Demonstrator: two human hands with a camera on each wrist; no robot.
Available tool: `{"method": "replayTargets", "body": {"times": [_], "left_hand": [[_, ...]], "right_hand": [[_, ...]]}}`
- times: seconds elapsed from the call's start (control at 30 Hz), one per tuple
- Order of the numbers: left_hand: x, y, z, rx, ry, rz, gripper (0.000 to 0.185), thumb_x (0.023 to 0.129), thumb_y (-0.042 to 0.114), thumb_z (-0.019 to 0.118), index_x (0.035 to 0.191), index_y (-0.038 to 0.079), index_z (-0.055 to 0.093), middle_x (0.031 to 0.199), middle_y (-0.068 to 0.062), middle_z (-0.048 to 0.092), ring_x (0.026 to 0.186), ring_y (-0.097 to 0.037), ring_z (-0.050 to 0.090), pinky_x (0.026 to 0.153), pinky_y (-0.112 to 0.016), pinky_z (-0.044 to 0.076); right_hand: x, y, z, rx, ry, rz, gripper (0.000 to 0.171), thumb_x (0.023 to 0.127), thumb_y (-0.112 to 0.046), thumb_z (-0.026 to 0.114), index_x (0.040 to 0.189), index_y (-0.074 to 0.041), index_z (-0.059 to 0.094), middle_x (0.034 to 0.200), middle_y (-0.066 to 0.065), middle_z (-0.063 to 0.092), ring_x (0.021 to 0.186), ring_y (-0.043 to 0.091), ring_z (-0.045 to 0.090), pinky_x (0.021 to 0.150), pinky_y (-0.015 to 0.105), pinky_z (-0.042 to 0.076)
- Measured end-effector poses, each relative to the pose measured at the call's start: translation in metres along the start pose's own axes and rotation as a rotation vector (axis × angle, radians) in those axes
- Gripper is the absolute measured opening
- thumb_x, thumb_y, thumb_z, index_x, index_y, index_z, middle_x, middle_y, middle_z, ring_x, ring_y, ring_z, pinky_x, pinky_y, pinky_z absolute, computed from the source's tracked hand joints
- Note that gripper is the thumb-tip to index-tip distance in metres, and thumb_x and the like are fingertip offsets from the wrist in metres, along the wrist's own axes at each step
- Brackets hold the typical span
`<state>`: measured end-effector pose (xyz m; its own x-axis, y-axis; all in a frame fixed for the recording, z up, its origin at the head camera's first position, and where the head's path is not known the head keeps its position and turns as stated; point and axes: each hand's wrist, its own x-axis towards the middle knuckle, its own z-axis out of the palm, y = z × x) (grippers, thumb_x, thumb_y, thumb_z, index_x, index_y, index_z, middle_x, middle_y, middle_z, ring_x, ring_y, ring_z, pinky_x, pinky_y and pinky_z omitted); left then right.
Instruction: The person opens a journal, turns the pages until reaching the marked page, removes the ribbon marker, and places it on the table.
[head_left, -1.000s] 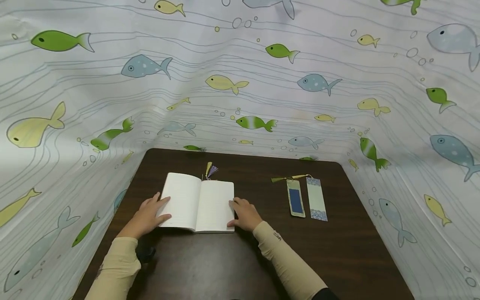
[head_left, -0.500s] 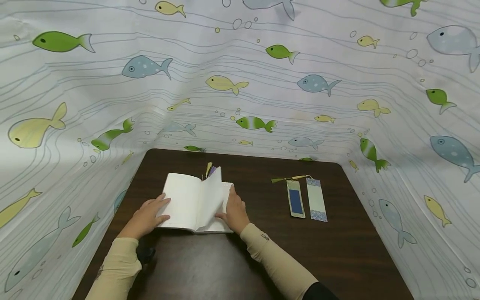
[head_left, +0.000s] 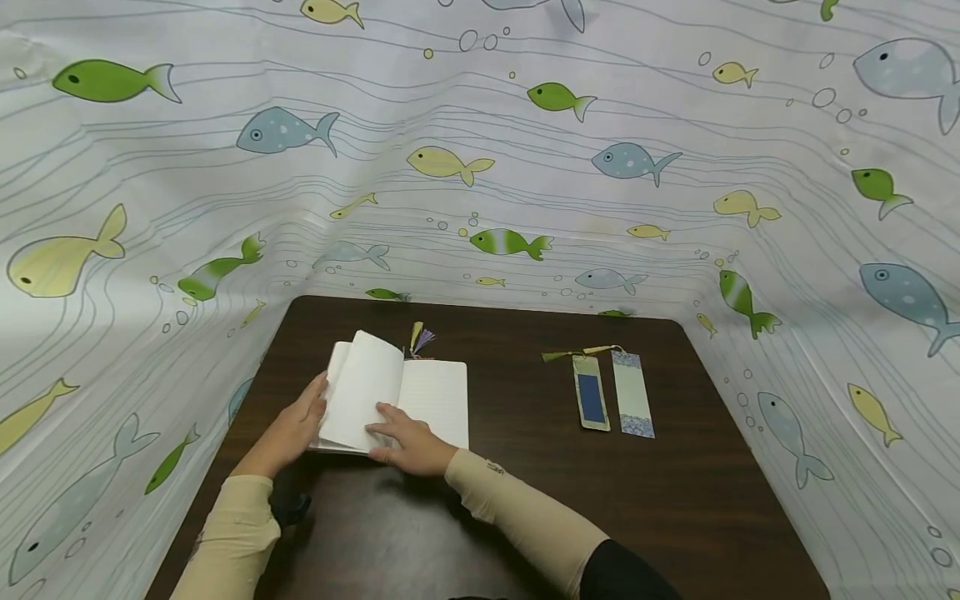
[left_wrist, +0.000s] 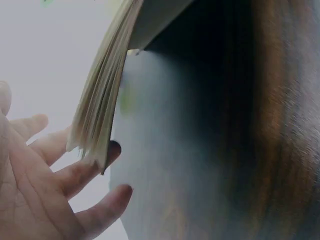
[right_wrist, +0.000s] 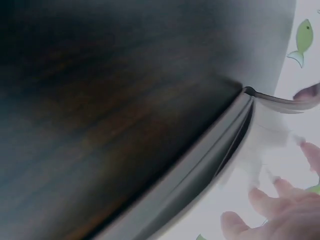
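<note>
An open notebook (head_left: 435, 392) with white pages lies left of the middle of the dark table, one leaf (head_left: 367, 387) lifted over its left half. At the notebook's left edge is my left hand (head_left: 294, 429); in the left wrist view, its spread fingers (left_wrist: 82, 175) touch the edges of the page block (left_wrist: 102, 95). My right hand (head_left: 411, 442) reaches across the right page, its fingertips on the turned leaf near the spine. The right wrist view shows its fingers (right_wrist: 267, 202) extended over the pages. A yellow and a purple tassel (head_left: 422, 337) stick out behind the spine.
To the right lie two tasselled bookmarks, one with a blue panel (head_left: 592, 396) and one pale with blue patterned ends (head_left: 634, 396). A fish-print cloth (head_left: 450, 200) walls the table (head_left: 675, 500) at the back and sides.
The right hand has moved left from the right edge, turning a leaf over to the left side. The left hand has shifted from the page to the notebook's left edge.
</note>
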<state>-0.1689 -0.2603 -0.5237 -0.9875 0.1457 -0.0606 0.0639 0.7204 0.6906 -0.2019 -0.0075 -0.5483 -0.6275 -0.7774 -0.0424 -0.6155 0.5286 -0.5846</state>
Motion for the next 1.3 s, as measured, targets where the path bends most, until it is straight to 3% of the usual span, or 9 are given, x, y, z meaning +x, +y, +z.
{"method": "replayTargets", "body": {"times": [0.1, 0.27, 0.4, 0.5, 0.6, 0.73, 0.87, 1.13, 1.3], "left_hand": [[0.001, 0.000, -0.001, 0.000, 0.006, 0.004, 0.059, 0.113, 0.036, 0.033, 0.160, 0.003, 0.021, 0.157, -0.034, 0.028, 0.141, -0.058, 0.030, 0.109, -0.073, 0.026], [0.001, -0.006, 0.004, 0.141, -0.024, 0.067, 0.055, 0.103, 0.028, 0.060, 0.149, -0.001, 0.047, 0.154, -0.039, 0.030, 0.137, -0.059, 0.036, 0.106, -0.072, 0.033], [0.000, -0.011, 0.008, 0.202, -0.037, 0.101, 0.052, 0.096, 0.022, 0.070, 0.141, -0.001, 0.057, 0.152, -0.040, 0.031, 0.133, -0.060, 0.039, 0.102, -0.072, 0.037], [0.000, -0.012, 0.010, 0.214, -0.035, 0.107, 0.052, 0.095, 0.023, 0.072, 0.140, -0.001, 0.058, 0.151, -0.041, 0.034, 0.132, -0.060, 0.042, 0.101, -0.071, 0.039], [0.001, -0.012, 0.010, 0.218, -0.041, 0.111, 0.057, 0.093, 0.028, 0.074, 0.139, -0.002, 0.059, 0.149, -0.042, 0.035, 0.130, -0.061, 0.043, 0.100, -0.070, 0.040], [0.002, -0.012, 0.009, 0.212, -0.066, 0.099, 0.066, 0.086, 0.030, 0.080, 0.138, -0.004, 0.058, 0.150, -0.042, 0.034, 0.131, -0.062, 0.041, 0.100, -0.070, 0.040], [0.002, -0.012, 0.009, 0.199, -0.080, 0.080, 0.072, 0.081, 0.030, 0.084, 0.139, -0.005, 0.057, 0.151, -0.041, 0.033, 0.132, -0.061, 0.039, 0.101, -0.071, 0.039], [0.004, -0.014, 0.010, 0.194, -0.082, 0.041, 0.076, 0.080, 0.029, 0.085, 0.141, -0.005, 0.054, 0.154, -0.038, 0.031, 0.136, -0.059, 0.036, 0.104, -0.071, 0.036], [0.004, -0.013, 0.009, 0.184, -0.083, 0.032, 0.075, 0.081, 0.026, 0.085, 0.142, -0.005, 0.053, 0.154, -0.038, 0.030, 0.138, -0.059, 0.034, 0.106, -0.071, 0.034]], "right_hand": [[0.003, -0.002, 0.004, -0.096, -0.017, -0.011, 0.052, 0.104, -0.046, 0.055, 0.147, -0.018, 0.056, 0.166, 0.006, 0.030, 0.153, 0.022, 0.024, 0.114, 0.050, 0.035], [0.002, 0.007, 0.001, -0.039, -0.030, -0.048, 0.049, 0.106, -0.037, 0.055, 0.149, -0.012, 0.052, 0.164, 0.005, 0.034, 0.152, 0.022, 0.027, 0.121, 0.037, 0.028], [-0.002, 0.024, -0.009, -0.132, 0.007, 0.020, 0.052, 0.103, -0.030, 0.062, 0.150, -0.010, 0.050, 0.161, 0.010, 0.038, 0.149, 0.021, 0.034, 0.117, 0.034, 0.035], [-0.008, 0.043, -0.014, -0.294, 0.016, 0.134, 0.062, 0.098, -0.037, 0.069, 0.150, -0.010, 0.048, 0.161, 0.012, 0.038, 0.148, 0.024, 0.036, 0.111, 0.042, 0.042], [-0.020, 0.063, -0.021, -0.382, -0.015, 0.268, 0.081, 0.090, -0.048, 0.075, 0.154, -0.009, 0.043, 0.163, 0.013, 0.033, 0.150, 0.028, 0.032, 0.111, 0.052, 0.041], [-0.041, 0.079, -0.031, -0.336, -0.033, 0.383, 0.101, 0.082, -0.053, 0.080, 0.159, -0.008, 0.033, 0.168, 0.010, 0.023, 0.153, 0.031, 0.023, 0.113, 0.065, 0.031], [-0.052, 0.079, -0.036, -0.345, -0.012, 0.373, 0.100, 0.082, -0.054, 0.078, 0.159, -0.008, 0.033, 0.167, 0.009, 0.025, 0.153, 0.031, 0.023, 0.114, 0.068, 0.026], [-0.049, 0.078, -0.029, -0.557, 0.099, 0.344, 0.084, 0.078, -0.059, 0.076, 0.146, -0.013, 0.055, 0.157, 0.007, 0.044, 0.146, 0.033, 0.038, 0.112, 0.069, 0.029], [-0.046, 0.075, -0.028, -0.526, 0.195, 0.390, 0.102, 0.080, -0.057, 0.077, 0.155, 0.000, 0.037, 0.159, 0.018, 0.039, 0.146, 0.036, 0.038, 0.111, 0.069, 0.030]]}}
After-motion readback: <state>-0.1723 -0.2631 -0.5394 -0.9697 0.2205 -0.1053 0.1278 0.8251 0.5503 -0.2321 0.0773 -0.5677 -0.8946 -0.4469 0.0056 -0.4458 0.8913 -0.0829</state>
